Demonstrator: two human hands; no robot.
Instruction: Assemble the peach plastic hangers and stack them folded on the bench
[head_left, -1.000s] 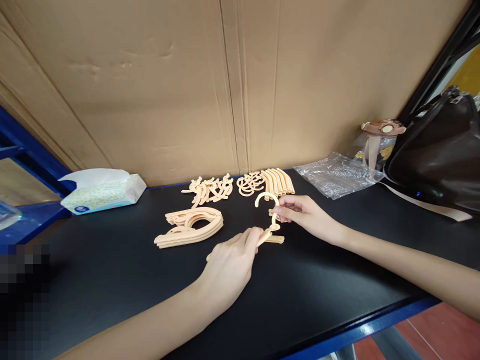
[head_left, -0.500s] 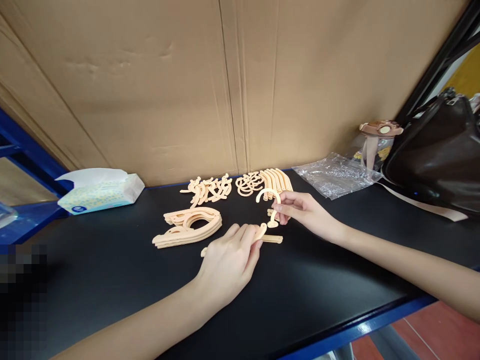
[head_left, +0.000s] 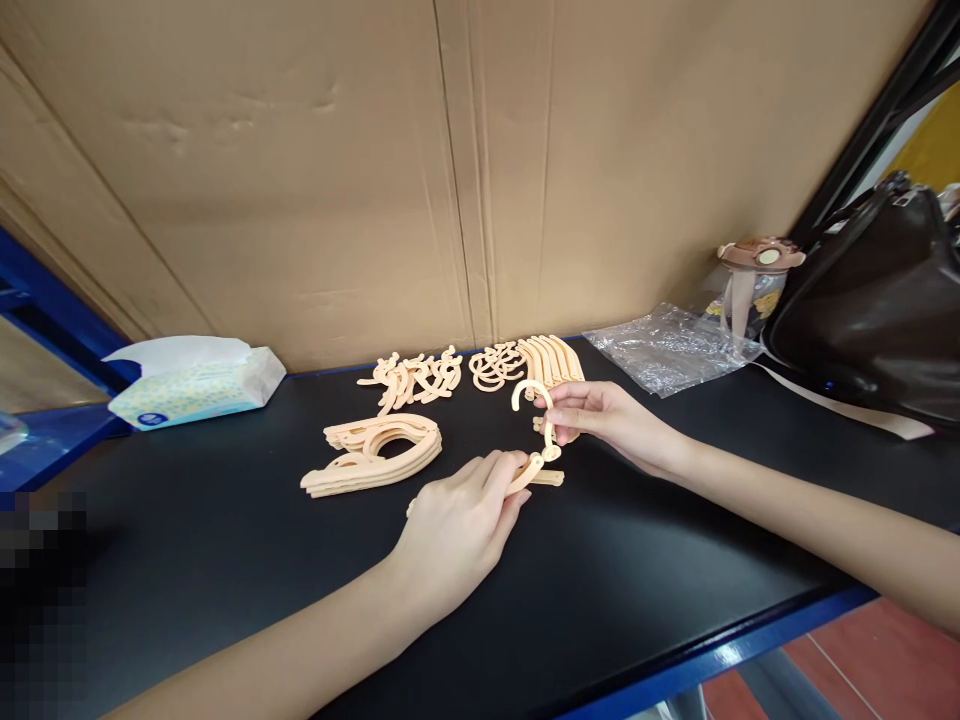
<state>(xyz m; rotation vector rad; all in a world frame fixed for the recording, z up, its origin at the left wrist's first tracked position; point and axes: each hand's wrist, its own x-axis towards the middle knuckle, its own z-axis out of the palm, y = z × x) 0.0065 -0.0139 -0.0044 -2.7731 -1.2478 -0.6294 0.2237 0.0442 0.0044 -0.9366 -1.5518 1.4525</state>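
Between the fingertips of my right hand is a cream plastic hanger hook, held upright with its curve at the top. My left hand is closed around a curved hanger arm, whose rounded end pokes out past the fingers. The base of the hook meets that end, though I cannot tell whether they are joined. A straight cream bar sticks out beyond my left fingers. Left of my hands lies a stack of folded hangers.
Along the back lie a pile of small curved pieces, a heap of hooks and a row of hanger arms. A tissue pack sits left; a plastic bag, bottle and dark bag stand right.
The hook in my right hand has come down a little, and its base now meets the end of the hanger arm. My left hand has barely moved.
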